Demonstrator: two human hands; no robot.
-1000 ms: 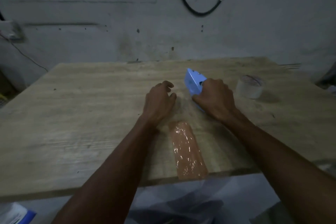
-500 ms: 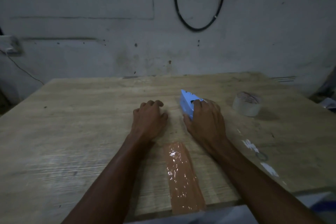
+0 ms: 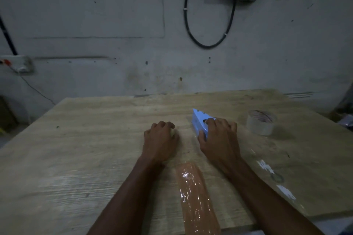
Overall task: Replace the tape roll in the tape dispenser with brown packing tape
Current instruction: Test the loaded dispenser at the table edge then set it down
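**Blue dispenser in hand, brown tape stuck down**

Right hand wrapped around blue tape dispenser mid-table, fingers curled snug on it. Left hand loosely fisted on the wooden table, holding nothing. Brown packing tape strip stuck flat near the front edge. Clear tape roll off to the right.

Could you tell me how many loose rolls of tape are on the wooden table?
1: the pale clear-tape roll stands right of the right hand, apart from it. Any roll inside the blue plastic dispenser is hidden.
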